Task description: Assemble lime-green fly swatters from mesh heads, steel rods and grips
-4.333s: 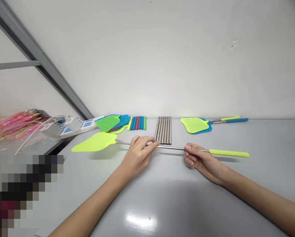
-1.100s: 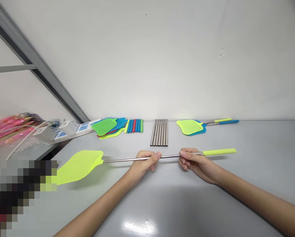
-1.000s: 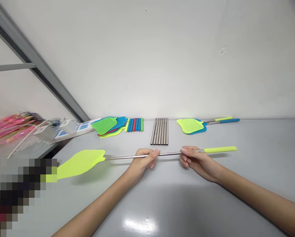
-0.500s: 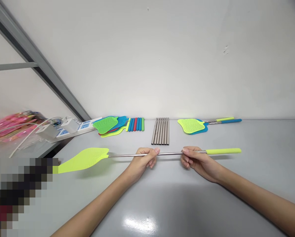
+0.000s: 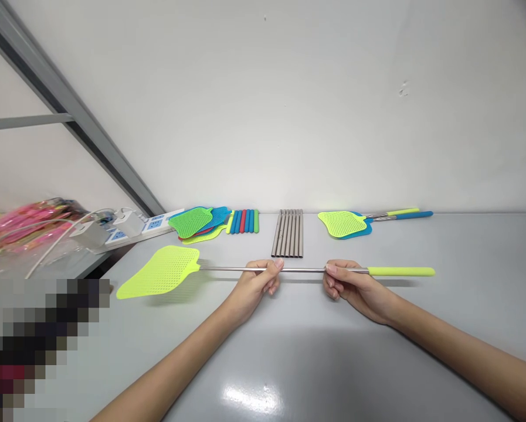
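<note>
Swatter [image 5: 163,271] gripped at its rod by left hand [image 5: 257,284] and right hand [image 5: 348,281] | metal tubes [image 5: 288,234] beyond swatter

the left hand [image 5: 256,284] and the right hand [image 5: 350,284] are bare, with thin fingers. the left thumb [image 5: 274,269] and the right thumb [image 5: 337,271] each have a short nail. the left arm [image 5: 179,363] and the right arm [image 5: 460,351] are bare too, long and slim, and both look smooth.
</note>
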A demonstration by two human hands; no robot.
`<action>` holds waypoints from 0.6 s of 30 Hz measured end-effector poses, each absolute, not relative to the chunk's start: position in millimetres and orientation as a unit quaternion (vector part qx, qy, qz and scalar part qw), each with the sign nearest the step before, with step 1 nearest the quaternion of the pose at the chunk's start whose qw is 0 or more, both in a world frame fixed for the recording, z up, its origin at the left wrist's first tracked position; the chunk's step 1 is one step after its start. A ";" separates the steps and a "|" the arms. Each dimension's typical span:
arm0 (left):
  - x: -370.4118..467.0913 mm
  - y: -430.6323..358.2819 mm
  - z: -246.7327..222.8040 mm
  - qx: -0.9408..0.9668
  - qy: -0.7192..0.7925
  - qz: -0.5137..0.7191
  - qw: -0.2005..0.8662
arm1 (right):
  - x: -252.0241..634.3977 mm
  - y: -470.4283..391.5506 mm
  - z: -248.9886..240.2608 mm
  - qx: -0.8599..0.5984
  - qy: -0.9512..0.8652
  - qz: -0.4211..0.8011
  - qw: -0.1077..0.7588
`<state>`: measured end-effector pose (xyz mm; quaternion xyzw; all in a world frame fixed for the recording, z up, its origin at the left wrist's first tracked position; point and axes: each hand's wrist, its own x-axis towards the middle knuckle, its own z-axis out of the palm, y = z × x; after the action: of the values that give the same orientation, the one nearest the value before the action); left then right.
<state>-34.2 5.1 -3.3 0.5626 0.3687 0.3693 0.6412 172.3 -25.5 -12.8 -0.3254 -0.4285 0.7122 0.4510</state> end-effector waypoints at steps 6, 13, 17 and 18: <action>-32.1 3.4 -1.9 0.540 0.371 0.384 0.651 | 171.4 -26.2 -11.6 -0.334 -0.436 0.708 0.443; -31.5 4.3 -1.2 0.521 0.369 0.408 0.653 | 171.5 -24.2 -13.6 -0.339 -0.421 0.711 0.449; -31.7 4.3 -0.9 0.517 0.365 0.413 0.655 | 172.7 -23.3 -14.9 -0.331 -0.413 0.719 0.450; -31.7 4.2 -1.0 0.517 0.366 0.412 0.655 | 172.9 -23.3 -14.9 -0.331 -0.412 0.720 0.450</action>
<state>-31.7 4.2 -1.0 0.5169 0.3658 0.4120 0.6552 172.9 -23.3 -14.9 -0.3307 -0.4121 0.7200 0.4499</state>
